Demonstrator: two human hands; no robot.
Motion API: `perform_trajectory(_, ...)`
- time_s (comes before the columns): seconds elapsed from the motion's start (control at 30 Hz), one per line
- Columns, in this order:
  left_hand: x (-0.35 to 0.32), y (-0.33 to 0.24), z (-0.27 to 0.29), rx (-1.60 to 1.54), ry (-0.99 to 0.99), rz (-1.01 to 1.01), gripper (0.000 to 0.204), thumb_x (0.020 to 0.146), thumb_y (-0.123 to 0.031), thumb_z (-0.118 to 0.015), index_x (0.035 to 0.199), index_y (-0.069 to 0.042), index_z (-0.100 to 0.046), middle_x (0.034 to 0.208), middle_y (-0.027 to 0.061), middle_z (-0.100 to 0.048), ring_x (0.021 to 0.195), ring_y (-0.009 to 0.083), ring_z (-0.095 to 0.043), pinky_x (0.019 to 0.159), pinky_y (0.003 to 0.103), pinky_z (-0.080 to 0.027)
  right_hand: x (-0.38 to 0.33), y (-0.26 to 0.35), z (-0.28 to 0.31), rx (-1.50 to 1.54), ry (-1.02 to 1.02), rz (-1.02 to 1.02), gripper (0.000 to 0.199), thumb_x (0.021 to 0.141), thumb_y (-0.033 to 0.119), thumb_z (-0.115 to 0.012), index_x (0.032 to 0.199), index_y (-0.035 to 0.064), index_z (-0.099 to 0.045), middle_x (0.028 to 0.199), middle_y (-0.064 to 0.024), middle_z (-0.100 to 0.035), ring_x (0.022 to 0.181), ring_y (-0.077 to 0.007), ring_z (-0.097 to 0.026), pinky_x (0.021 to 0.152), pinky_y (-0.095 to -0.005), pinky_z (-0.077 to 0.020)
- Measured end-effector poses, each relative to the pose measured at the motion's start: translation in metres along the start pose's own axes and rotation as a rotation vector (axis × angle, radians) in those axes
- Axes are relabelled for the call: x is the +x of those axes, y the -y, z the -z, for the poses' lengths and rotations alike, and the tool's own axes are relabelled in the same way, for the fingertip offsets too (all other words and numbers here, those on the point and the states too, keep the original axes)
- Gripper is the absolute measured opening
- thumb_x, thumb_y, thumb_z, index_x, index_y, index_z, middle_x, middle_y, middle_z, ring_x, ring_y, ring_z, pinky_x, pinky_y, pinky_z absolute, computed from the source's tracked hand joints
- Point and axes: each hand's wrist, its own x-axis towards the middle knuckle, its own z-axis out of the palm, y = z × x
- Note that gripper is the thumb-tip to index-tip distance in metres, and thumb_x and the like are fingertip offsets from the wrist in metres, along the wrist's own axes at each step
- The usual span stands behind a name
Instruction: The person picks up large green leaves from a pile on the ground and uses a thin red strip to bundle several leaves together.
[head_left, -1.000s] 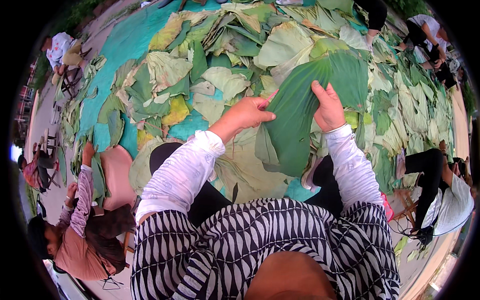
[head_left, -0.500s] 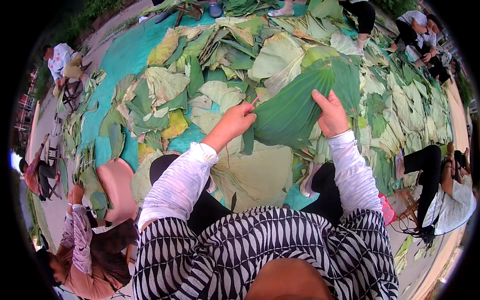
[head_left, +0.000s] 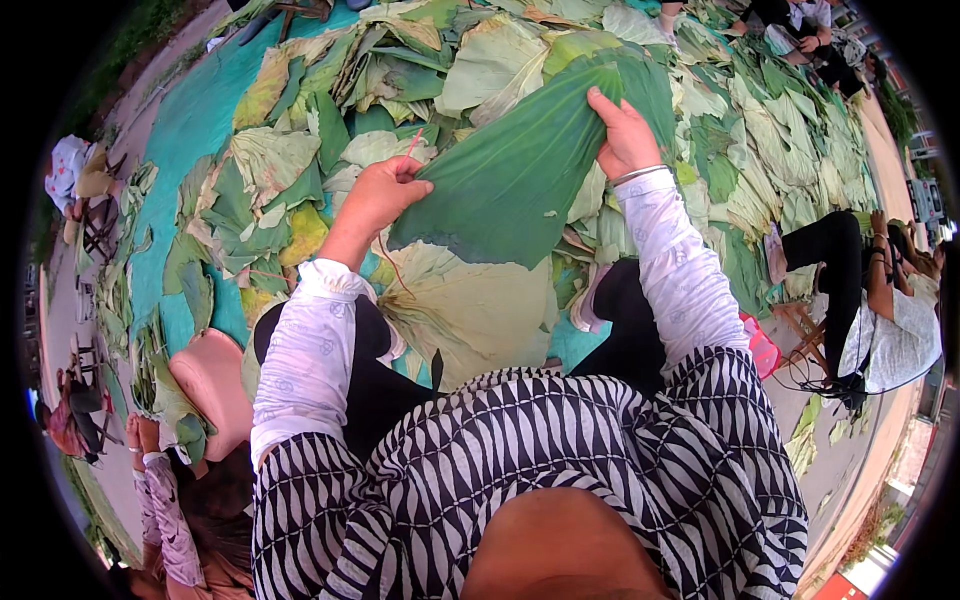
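The left hand [head_left: 385, 200], thumb and fingers pinched nearly closed, grips the left edge of a broad green leaf [head_left: 510, 165]; a thin reddish strand [head_left: 397, 265] shows above and below that hand. The right hand [head_left: 628, 140], partly curled, clasps the leaf's upper right side, thumb in front. The leaf spans between both hands. Below them lies a large pale leaf [head_left: 475, 310]; beyond, overlapping leaves [head_left: 490, 65] cover a teal sheet [head_left: 180, 130].

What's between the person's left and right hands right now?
In the head view, a broad dark green leaf spans the stretch from the left hand to the right hand.
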Motion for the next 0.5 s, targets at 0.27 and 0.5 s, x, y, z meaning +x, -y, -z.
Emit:
perform_trajectory(0.27, -0.002, -0.002, 0.011, 0.066, -0.121, 0.046, 0.019, 0.067, -0.01, -0.065, 0.082, 0.0, -0.058, 0.07, 0.0001, -0.055, 0.063, 0.0066, -0.049, 0.058, 0.02, -0.039, 0.006, 0.0, 0.016, 0.045, -0.002, -0.022, 0.024, 0.079, 0.009, -0.054, 0.099, -0.0008, -0.043, 0.093, -0.0091, -0.055, 0.084, -0.0198, -0.054, 0.075, -0.0329, -0.0445)
perform_trajectory(0.5, 0.006, 0.007, 0.019, 0.074, -0.168, 0.011, 0.016, 0.067, -0.01, -0.064, 0.079, -0.001, -0.057, 0.068, -0.0007, -0.054, 0.06, 0.0067, -0.047, 0.055, 0.02, -0.038, 0.019, 0.006, 0.027, 0.099, -0.114, 0.231, 0.023, 0.081, 0.007, -0.051, 0.101, -0.0001, -0.043, 0.095, -0.0096, -0.054, 0.086, -0.0215, -0.054, 0.077, -0.0351, -0.0444)
